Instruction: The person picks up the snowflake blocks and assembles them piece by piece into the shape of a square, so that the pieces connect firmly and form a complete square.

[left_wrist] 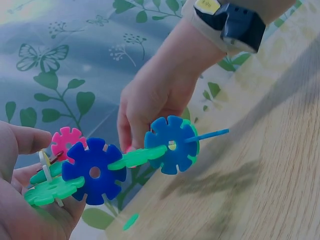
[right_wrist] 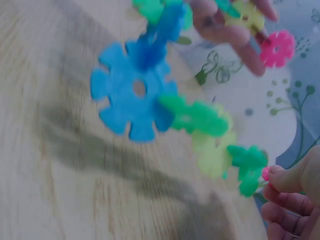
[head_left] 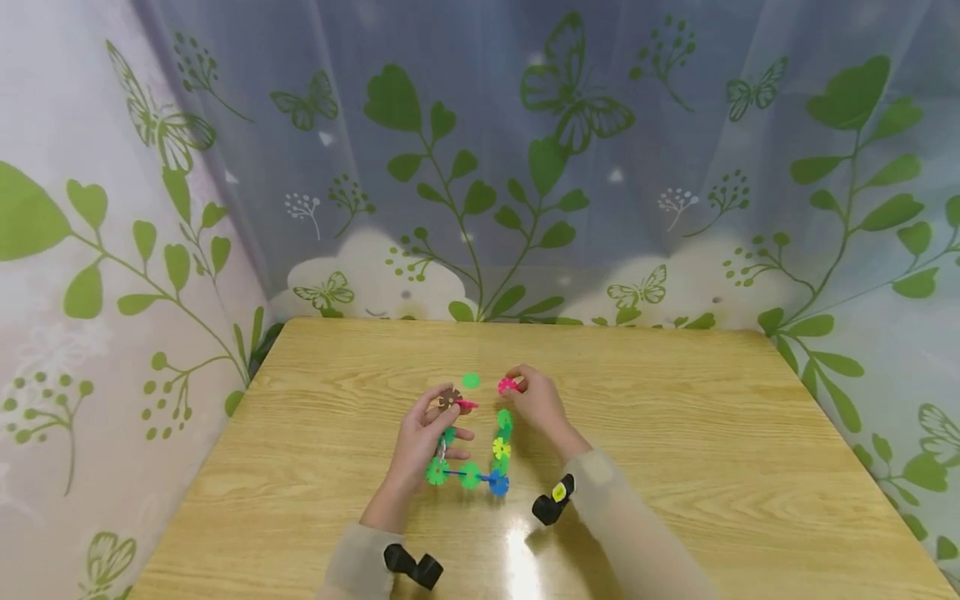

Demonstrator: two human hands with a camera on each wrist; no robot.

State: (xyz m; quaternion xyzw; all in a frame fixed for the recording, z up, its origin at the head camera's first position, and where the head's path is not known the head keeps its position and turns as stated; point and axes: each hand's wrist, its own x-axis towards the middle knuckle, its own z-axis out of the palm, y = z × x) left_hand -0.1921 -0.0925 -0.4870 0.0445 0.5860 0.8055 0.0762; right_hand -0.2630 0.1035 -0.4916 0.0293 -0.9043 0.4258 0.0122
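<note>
A U-shaped chain of interlocked plastic snowflake discs (head_left: 470,476) hangs between my two hands just above the table. My left hand (head_left: 448,410) grips its left end, where a brown disc (head_left: 450,397) and a pink disc (head_left: 467,405) sit; close up, a dark blue disc (left_wrist: 95,172) and green discs lie against that palm (left_wrist: 22,205). My right hand (head_left: 514,386) pinches a pink disc (head_left: 508,385) at the top of the chain's right arm, above green and yellow discs (head_left: 501,448). The light blue corner disc (right_wrist: 134,95) hangs lowest.
One loose green disc (head_left: 470,381) lies on the wooden table (head_left: 675,433) just beyond my hands. A leaf-and-butterfly curtain (head_left: 525,167) closes off the far and side edges. Black wrist straps (head_left: 553,502) sit on both forearms.
</note>
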